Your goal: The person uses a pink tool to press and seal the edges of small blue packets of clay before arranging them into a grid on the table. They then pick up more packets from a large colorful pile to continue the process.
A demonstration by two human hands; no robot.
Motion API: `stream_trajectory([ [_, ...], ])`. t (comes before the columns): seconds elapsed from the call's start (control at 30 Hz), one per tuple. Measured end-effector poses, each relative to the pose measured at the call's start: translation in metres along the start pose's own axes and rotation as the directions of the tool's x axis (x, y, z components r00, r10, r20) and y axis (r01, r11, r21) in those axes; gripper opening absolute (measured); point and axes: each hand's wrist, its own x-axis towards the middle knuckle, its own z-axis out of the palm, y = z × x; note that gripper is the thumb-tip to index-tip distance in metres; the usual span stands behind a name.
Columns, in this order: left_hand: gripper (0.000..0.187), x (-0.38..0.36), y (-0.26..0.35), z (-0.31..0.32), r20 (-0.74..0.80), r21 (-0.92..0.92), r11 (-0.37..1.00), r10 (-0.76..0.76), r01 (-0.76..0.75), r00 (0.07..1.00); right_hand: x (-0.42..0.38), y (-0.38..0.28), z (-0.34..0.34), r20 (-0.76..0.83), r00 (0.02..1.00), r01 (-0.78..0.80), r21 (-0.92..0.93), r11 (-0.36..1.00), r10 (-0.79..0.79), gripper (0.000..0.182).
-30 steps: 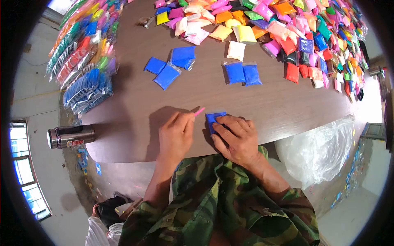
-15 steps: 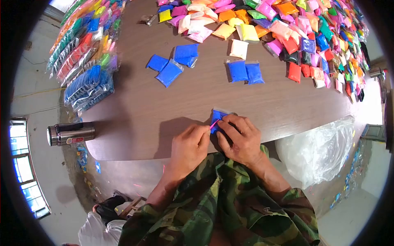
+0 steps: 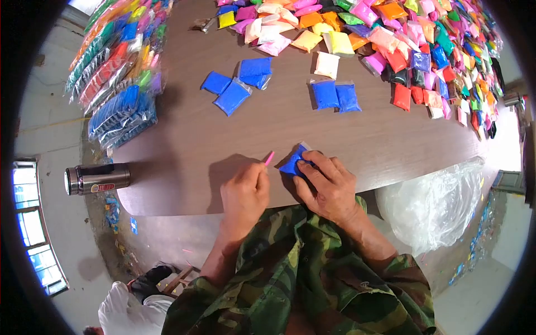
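Note:
My left hand is closed around a thin pink strip, whose free end points up and away from me. To its right, my right hand pinches a small blue packet against the table near its front edge. The packet has a clear plastic margin at its far end and lies tilted. A gap of bare tabletop separates the strip from the packet. Farther off lie a group of blue packets at the left and a pair of blue packets below a pale cream packet.
A large heap of coloured packets covers the far right of the table. Bundled coloured bags are stacked at the left. A steel flask lies by the left edge. Clear plastic sheeting hangs at the right. A person is lower left.
My left hand has moved left, away from the packet, carrying the pink strip that was against it. The blue packet has turned slightly under my right hand, which stays in place.

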Motion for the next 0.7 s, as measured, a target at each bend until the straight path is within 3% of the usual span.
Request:
stream_trajectory([
  [0.07,0.006,0.003,-0.002,-0.003,-0.004,-0.043,0.998,-0.046,0.046,0.999,0.001,0.002,0.0,0.01,1.0,0.017,-0.002,1.0,-0.017,0.031],
  [0.2,0.007,-0.009,0.022,0.001,0.008,-0.152,0.988,0.033,-0.031,0.999,0.001,0.002,0.001,0.009,1.0,0.018,-0.005,1.0,-0.018,0.029],
  [0.33,0.006,-0.006,-0.002,0.009,-0.031,0.023,1.0,0.012,-0.011,0.999,0.002,0.0,0.0,0.016,1.0,0.006,-0.013,1.0,-0.006,0.029],
  [0.43,0.005,-0.001,-0.006,0.0,-0.037,-0.053,0.996,-0.075,0.073,0.997,0.002,-0.002,0.0,0.02,1.0,-0.001,-0.016,1.0,0.002,0.029],
  [0.53,0.004,-0.012,0.019,0.001,0.041,-0.165,0.984,-0.055,0.061,0.998,0.0,-0.001,0.001,0.022,1.0,0.001,-0.019,1.0,-0.001,0.029],
  [0.57,0.004,-0.016,0.017,0.012,-0.005,-0.151,0.988,0.031,-0.032,0.999,0.001,0.0,0.001,0.019,1.0,0.007,-0.024,1.0,-0.006,0.028],
  [0.67,0.004,-0.014,0.003,0.011,-0.05,0.047,0.999,0.027,-0.025,0.998,0.001,-0.002,0.001,0.006,1.0,-0.015,-0.009,1.0,0.015,0.028],
  [0.7,0.004,-0.011,-0.002,0.005,-0.021,0.085,0.995,-0.058,0.059,0.998,0.001,-0.003,0.001,0.003,1.0,-0.013,-0.012,1.0,0.013,0.028],
])
